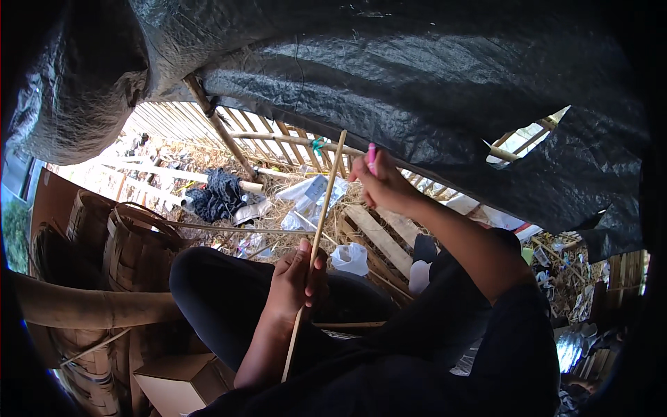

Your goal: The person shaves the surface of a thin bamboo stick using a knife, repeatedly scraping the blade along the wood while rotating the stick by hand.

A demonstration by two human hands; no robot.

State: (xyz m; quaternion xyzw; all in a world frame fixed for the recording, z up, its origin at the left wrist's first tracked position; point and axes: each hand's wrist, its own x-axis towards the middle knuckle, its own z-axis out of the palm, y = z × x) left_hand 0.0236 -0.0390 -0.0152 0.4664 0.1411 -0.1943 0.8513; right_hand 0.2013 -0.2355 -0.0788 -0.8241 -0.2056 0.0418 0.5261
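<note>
A long, thin bamboo strip (328,191) slants up from my lap, its upper tip standing in front of the slatted fence. My left hand (295,278) is closed round the strip below its middle, thumb along the top. Off to the right of the strip's upper part, my right hand (382,184) is closed on a small pink object (372,156) that sticks up out of the fist. The fingers hide the rest of it, so its kind does not show. A small gap parts this hand from the strip.
Black plastic sheeting (431,76) hangs low ahead. Woven bamboo baskets (132,243), a thick bamboo pole (97,309) and a cardboard box (177,382) stand at the left. Wooden slats (382,236), a clear plastic bag (349,258) and dark cloth (217,196) lie on the littered ground.
</note>
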